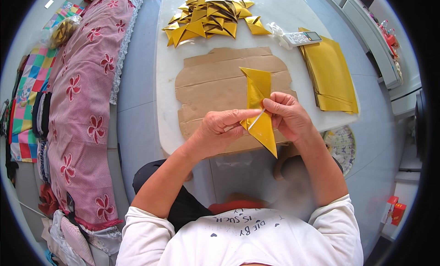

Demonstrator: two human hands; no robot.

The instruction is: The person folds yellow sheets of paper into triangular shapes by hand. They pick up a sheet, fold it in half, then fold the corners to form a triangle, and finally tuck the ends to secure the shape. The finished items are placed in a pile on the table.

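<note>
A sheet of gold foil paper (257,85), folded into a slanted shape with pointed ends, is held up over the near edge of a cardboard piece (211,87). My left hand (219,127) grips its left side, the index finger stretched across the paper. On the other side my right hand (289,114) pinches it between thumb and fingers. A pale strip of the paper's underside shows along a diagonal fold between the hands. Some fingers of both hands are hidden behind the paper.
Folded gold paper pieces (208,16) are heaped at the table's far side. To the right lie a stack of flat gold sheets (332,76) and a white remote control (302,38). The white table (167,67) has rounded corners. A pink flowered cover (82,115) lies at left.
</note>
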